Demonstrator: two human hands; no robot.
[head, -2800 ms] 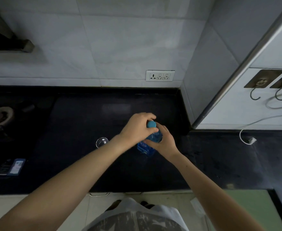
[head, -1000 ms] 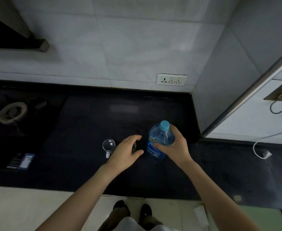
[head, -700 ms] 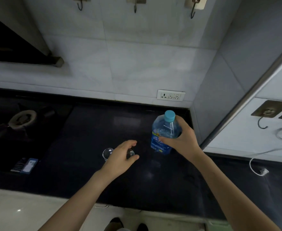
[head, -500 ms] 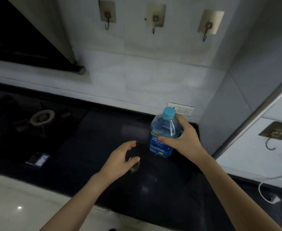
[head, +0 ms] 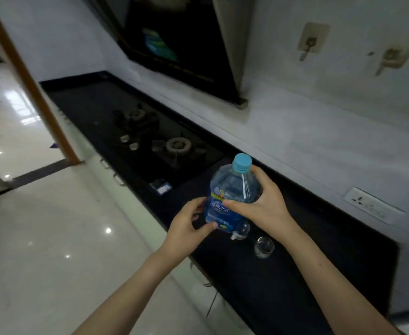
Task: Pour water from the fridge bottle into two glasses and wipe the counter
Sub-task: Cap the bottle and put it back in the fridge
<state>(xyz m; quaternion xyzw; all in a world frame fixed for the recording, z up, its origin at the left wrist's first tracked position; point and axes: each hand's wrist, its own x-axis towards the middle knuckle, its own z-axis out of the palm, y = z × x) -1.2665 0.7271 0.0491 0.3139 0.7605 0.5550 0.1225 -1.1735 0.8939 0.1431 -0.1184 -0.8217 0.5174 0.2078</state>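
Note:
I hold a clear water bottle (head: 232, 189) with a blue label and a light blue cap above the black counter (head: 295, 274). My right hand (head: 261, 204) grips its upper body from the right. My left hand (head: 186, 228) grips the lower left of the label, thumb under the bottom edge. The cap is on. Two small clear glasses stand on the counter: one glass (head: 264, 247) in plain view to the right, the other glass (head: 242, 232) partly hidden behind the bottle's base.
A black gas hob (head: 164, 146) with two burners lies left of the bottle, under a dark range hood (head: 186, 44). A small card (head: 161, 186) sits near the hob's front. A wall socket (head: 372, 205) and hooks (head: 309, 42) are on the tiled wall. Glossy floor and a doorway lie left.
My head has turned left, showing the hob and floor. The bottle rose off the counter, and my left hand left the glass and took hold of the bottle's lower part.

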